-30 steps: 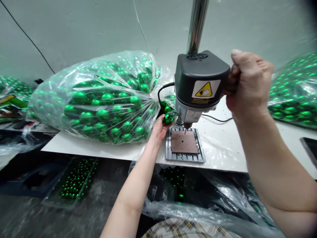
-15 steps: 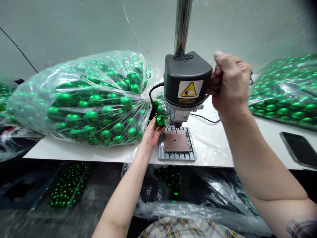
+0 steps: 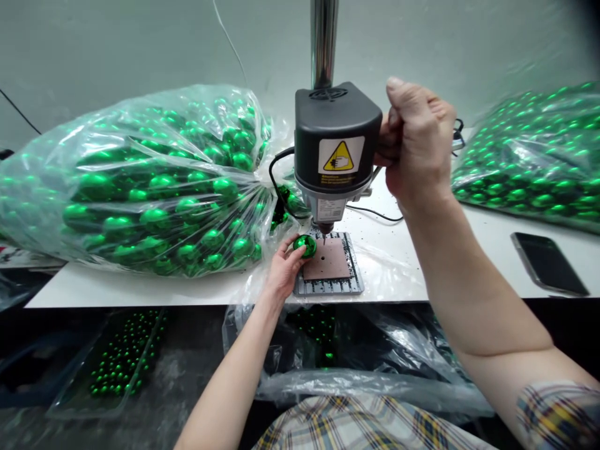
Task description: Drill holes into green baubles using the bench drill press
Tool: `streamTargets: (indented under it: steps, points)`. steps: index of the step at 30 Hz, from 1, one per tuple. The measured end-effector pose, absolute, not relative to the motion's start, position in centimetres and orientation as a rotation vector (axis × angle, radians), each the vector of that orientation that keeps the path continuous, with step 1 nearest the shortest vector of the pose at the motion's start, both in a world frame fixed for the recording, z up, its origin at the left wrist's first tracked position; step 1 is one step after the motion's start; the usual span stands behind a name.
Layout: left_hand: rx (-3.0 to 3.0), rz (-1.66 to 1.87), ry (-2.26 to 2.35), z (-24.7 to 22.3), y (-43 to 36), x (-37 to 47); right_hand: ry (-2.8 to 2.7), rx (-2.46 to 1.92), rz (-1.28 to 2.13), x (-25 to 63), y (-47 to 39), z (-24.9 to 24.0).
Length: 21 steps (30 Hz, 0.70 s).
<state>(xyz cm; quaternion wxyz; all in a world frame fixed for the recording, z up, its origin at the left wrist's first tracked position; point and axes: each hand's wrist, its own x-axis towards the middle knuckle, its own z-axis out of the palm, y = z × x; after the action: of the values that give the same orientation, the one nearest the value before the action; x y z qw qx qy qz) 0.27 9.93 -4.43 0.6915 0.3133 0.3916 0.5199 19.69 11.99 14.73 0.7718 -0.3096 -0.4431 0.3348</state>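
Observation:
My left hand (image 3: 285,265) pinches a shiny green ball (image 3: 304,246) between thumb and fingers. The ball is at the left edge of a brownish square pad (image 3: 327,262) that has a small dark hole in it. This pad lies on the slotted metal base (image 3: 330,287) of a small drill press (image 3: 335,140), whose thin bit points down just right of the ball. Raised beside the black motor housing, my right hand (image 3: 419,137) is closed around the drill press's handle, which its fingers mostly hide.
A large clear bag (image 3: 154,200) of green balls lies left of the drill press. Another bag (image 3: 534,156) of green balls is at the right, with a phone (image 3: 548,262) in front. Below the white table (image 3: 140,289) sits a clear bin (image 3: 117,362) of green balls.
My left hand has brought the green ball from beside the bag's mouth onto the pad's left edge, near the drill bit. My right hand keeps its grip. The view has shifted slightly.

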Motion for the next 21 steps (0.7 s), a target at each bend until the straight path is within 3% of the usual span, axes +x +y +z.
streamTargets:
  steps: [21]
  points:
    - [1.36,1.208,0.985,-5.4,8.9,2.6,-1.018,-0.746,0.649,19.6,11.9,14.7]
